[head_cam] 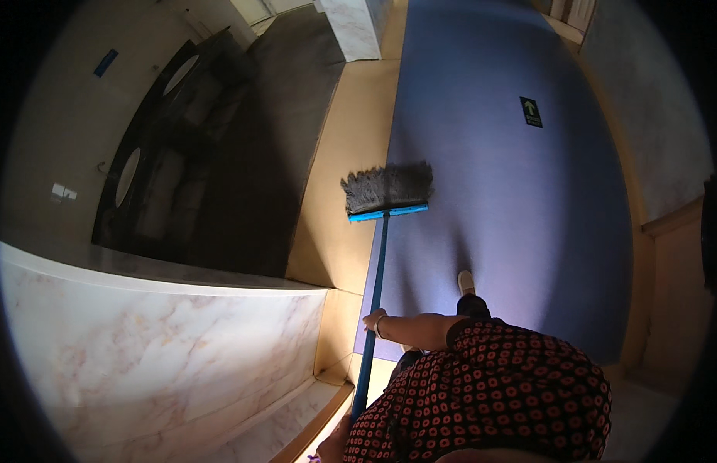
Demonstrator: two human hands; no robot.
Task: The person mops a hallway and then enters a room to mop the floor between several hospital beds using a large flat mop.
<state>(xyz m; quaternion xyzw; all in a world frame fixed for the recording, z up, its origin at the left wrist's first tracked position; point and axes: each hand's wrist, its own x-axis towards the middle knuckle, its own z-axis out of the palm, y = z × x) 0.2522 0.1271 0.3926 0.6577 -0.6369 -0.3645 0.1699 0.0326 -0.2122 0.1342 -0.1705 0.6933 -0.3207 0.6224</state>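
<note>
A dust mop with a shaggy dark grey head (pixel 387 188) lies across the line between the tan border tiles and the blue floor. Its bright blue bar (pixel 388 213) faces me. From the bar, a long blue handle (pixel 377 283) runs back toward my body. My right hand (pixel 374 321), with a light bracelet at the wrist, grips this handle partway along. At the bottom of the view, my left hand (pixel 334 443) is at the handle's near end, partly hidden by the patterned shirt (pixel 486 393).
A marble-faced low wall (pixel 173 347) stands at my left. Beyond it is a dark counter with round basins (pixel 128 176). A marble pillar (pixel 353 29) rises ahead. A green arrow sign (pixel 531 112) is on the blue floor (pixel 497 173). A wall (pixel 648 104) runs along the right.
</note>
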